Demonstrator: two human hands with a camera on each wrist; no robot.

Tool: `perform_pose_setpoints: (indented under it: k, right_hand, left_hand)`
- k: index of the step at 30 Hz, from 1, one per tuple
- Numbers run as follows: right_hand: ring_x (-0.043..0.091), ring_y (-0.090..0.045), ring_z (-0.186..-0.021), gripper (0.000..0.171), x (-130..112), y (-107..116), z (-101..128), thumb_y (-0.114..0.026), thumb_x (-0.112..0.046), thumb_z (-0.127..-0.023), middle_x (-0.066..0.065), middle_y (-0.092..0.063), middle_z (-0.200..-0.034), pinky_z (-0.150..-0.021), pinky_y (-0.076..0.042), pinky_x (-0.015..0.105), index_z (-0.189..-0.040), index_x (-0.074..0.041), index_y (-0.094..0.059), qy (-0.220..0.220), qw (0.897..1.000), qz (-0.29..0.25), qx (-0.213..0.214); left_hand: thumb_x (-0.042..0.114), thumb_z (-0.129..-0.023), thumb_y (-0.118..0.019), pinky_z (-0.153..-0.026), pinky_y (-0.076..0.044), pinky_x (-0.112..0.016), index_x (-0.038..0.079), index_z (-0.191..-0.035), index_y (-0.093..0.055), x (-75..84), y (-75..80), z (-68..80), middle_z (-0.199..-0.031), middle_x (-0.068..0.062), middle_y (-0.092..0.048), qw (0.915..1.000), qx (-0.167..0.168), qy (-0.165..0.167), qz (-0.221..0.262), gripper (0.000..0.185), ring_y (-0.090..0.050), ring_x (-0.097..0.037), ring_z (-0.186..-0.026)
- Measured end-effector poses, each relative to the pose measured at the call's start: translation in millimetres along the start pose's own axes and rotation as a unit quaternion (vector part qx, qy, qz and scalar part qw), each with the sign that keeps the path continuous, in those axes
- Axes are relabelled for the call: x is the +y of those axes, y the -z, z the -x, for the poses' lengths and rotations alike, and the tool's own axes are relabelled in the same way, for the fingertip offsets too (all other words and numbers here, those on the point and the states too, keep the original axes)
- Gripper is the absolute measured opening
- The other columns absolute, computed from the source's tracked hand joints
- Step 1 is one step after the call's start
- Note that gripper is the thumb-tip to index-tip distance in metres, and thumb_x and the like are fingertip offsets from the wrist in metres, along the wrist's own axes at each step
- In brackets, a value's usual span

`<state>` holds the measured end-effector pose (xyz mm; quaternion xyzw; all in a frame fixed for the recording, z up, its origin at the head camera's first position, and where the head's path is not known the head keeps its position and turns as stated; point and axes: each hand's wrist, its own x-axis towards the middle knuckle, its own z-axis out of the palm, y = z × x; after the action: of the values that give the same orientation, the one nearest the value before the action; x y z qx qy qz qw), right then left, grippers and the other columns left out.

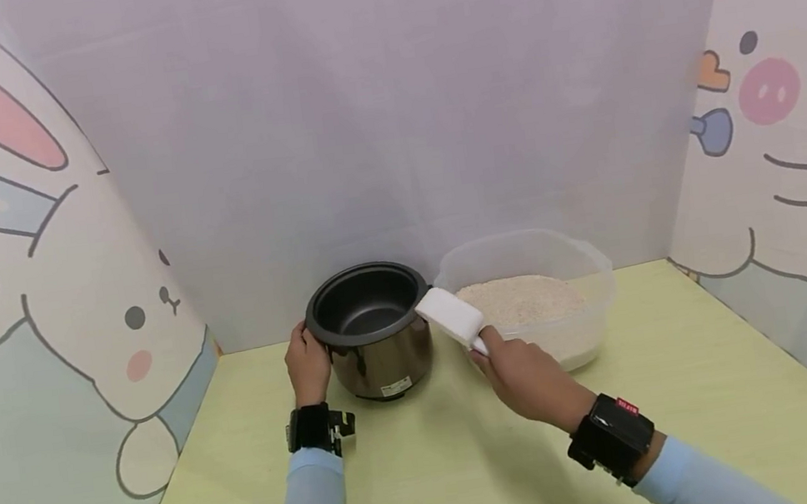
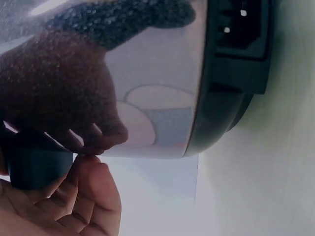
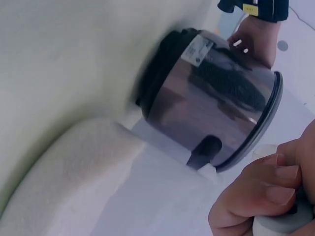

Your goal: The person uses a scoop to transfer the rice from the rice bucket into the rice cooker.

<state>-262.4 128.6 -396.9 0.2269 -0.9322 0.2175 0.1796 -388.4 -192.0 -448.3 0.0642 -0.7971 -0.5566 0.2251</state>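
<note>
A rice cooker point(image 1: 374, 331) with a dark inner pot and shiny steel body stands on the yellow-green table point(image 1: 430, 467). My left hand point(image 1: 307, 363) grips its left side; the left wrist view shows my fingers point(image 2: 83, 196) curled on the black side handle point(image 2: 34, 167). My right hand point(image 1: 520, 372) holds a white scoop point(image 1: 449, 314) by its handle point(image 3: 285, 221). The scoop's head sits at the cooker's right rim, between the cooker and a clear plastic tub point(image 1: 586, 263) of white rice point(image 1: 526, 297). I cannot see whether the scoop holds anything.
Cartoon-printed panels wall the table on the left point(image 1: 43, 330) and right point(image 1: 788, 179), with a plain lilac panel point(image 1: 387, 119) behind. The cooker's power socket point(image 2: 241, 34) shows low on its body. Bare table lies in front of the cooker and tub.
</note>
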Motion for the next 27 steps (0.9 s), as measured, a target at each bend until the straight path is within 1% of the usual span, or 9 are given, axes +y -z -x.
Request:
perform_pose_setpoints:
  k: [3,8,11,13,18,20,22,25,27]
  right_hand:
    - [0.013,-0.042,-0.049,0.018,8.7,7.8,-4.0,-0.056,-0.018,-0.107,-0.003,-0.044,-0.061,-0.043,-0.034,0.029,-0.109,-0.002,-0.048,-0.007,1.0,-0.015,0.004]
    - [0.014,-0.043,-0.049,0.02,25.4,16.5,-13.3,-0.051,-0.02,-0.109,0.0,-0.046,-0.063,-0.045,-0.035,0.03,-0.108,0.0,-0.048,-0.01,1.0,-0.021,0.015]
    - [0.015,-0.044,-0.051,0.021,36.1,21.1,-19.9,-0.05,-0.021,-0.109,0.0,-0.046,-0.063,-0.046,-0.035,0.03,-0.105,-0.001,-0.048,-0.011,1.0,-0.021,0.018]
    - [0.016,-0.043,-0.052,0.021,43.6,24.4,-24.8,-0.049,-0.022,-0.11,0.001,-0.045,-0.065,-0.048,-0.035,0.031,-0.103,-0.002,-0.048,-0.019,0.999,-0.024,0.014]
    - [0.017,-0.043,-0.055,0.026,59.6,36.2,-38.5,-0.044,-0.025,-0.112,0.003,-0.045,-0.068,-0.051,-0.035,0.033,-0.1,-0.002,-0.051,-0.06,0.997,-0.035,-0.018]
    - [0.018,-0.043,-0.056,0.029,64.0,42.5,-44.1,-0.043,-0.025,-0.112,0.004,-0.045,-0.069,-0.052,-0.035,0.033,-0.098,-0.001,-0.052,-0.071,0.996,-0.031,-0.033]
    - [0.018,-0.044,-0.056,0.03,67.9,48.9,-50.0,-0.044,-0.025,-0.111,0.004,-0.046,-0.069,-0.052,-0.035,0.033,-0.097,-0.001,-0.054,-0.075,0.996,-0.015,-0.045]
    - [0.018,-0.044,-0.056,0.029,73.7,58.5,-58.1,-0.045,-0.024,-0.111,0.005,-0.047,-0.069,-0.052,-0.035,0.033,-0.097,0.0,-0.055,-0.086,0.994,0.002,-0.071]
    - [0.019,-0.045,-0.057,0.028,78.4,64.3,-63.5,-0.046,-0.024,-0.11,0.005,-0.048,-0.07,-0.054,-0.035,0.034,-0.098,0.0,-0.055,-0.1,0.991,0.015,-0.09]
  left_hand:
    - [0.027,-0.111,-0.029,-0.107,-0.041,-0.058,-0.003,-0.147,-0.049,0.4,-1.9,-1.8,-0.142,-0.026,-0.055,0.9999,-0.001,-0.008,0.007,0.051,-0.053,-0.042,-0.127]
    - [0.029,-0.112,-0.035,-0.103,-0.044,-0.056,-0.005,-0.141,-0.054,-0.7,-3.0,-6.4,-0.133,-0.028,-0.06,0.9994,0.02,-0.026,0.008,0.048,-0.057,-0.043,-0.121]
    - [0.031,-0.112,-0.039,-0.096,-0.046,-0.054,-0.004,-0.14,-0.055,-1.5,-2.2,-8.7,-0.125,-0.028,-0.063,0.9992,0.026,-0.02,0.021,0.048,-0.059,-0.041,-0.111]
    - [0.032,-0.112,-0.037,-0.096,-0.046,-0.054,-0.003,-0.143,-0.053,-2.7,-1.2,-9.9,-0.128,-0.027,-0.062,0.9993,0.018,-0.013,0.031,0.049,-0.059,-0.04,-0.111]
    - [0.034,-0.113,-0.032,-0.103,-0.044,-0.052,0.002,-0.15,-0.048,-5.8,1.6,-12.7,-0.144,-0.022,-0.054,0.9987,-0.014,-0.001,0.05,0.052,-0.054,-0.037,-0.121]
    - [0.034,-0.112,-0.031,-0.103,-0.043,-0.05,0.003,-0.15,-0.049,-6.5,2.1,-14.3,-0.145,-0.021,-0.054,0.9985,-0.017,-0.001,0.052,0.052,-0.054,-0.035,-0.121]
    - [0.035,-0.112,-0.031,-0.1,-0.044,-0.048,0.003,-0.148,-0.05,-7.1,2.0,-15.8,-0.142,-0.021,-0.056,0.9987,-0.016,-0.002,0.048,0.052,-0.055,-0.034,-0.118]
    - [0.04,-0.113,-0.032,-0.089,-0.046,-0.043,0.004,-0.141,-0.056,-7.1,0.4,-17.9,-0.125,-0.022,-0.062,0.9989,-0.008,-0.002,0.046,0.052,-0.057,-0.033,-0.105]
    - [0.042,-0.112,-0.035,-0.082,-0.046,-0.041,0.004,-0.137,-0.059,-6.1,-1.7,-19.1,-0.117,-0.022,-0.062,0.9985,-0.008,0.002,0.055,0.051,-0.057,-0.033,-0.097]
